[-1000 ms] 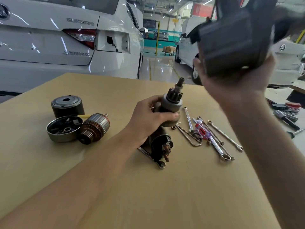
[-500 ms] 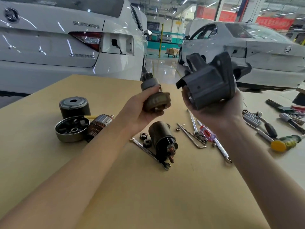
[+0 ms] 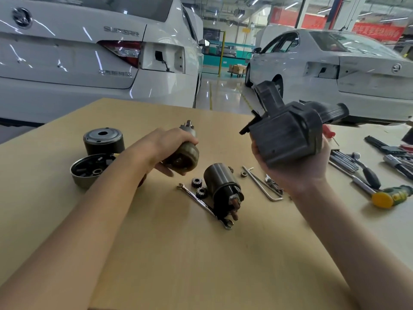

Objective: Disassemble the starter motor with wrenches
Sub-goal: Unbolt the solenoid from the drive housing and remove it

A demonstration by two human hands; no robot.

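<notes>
My left hand (image 3: pixel 162 145) grips the starter drive clutch with its pinion (image 3: pixel 186 153) above the brown table (image 3: pixel 178 253). My right hand (image 3: pixel 295 168) holds the dark grey starter housing (image 3: pixel 288 133) up at the right. Below them on the table lie the black solenoid (image 3: pixel 223 189), two small gears (image 3: pixel 199 186) and a combination wrench (image 3: pixel 204 204). At the left stand the cylindrical motor case (image 3: pixel 104 142) and the round end cap (image 3: pixel 89 171).
Long bolts (image 3: pixel 262 185), a nut (image 3: pixel 243 174) and more wrenches lie under my right hand. Ratchets, screwdrivers and a yellow-green handled tool (image 3: pixel 390 196) cover the table's right side. Two white cars (image 3: pixel 89 52) stand beyond the far edge.
My right hand brought the housing down from high up to just above the table. My left hand tilted the drive clutch over and moved it left and lower.
</notes>
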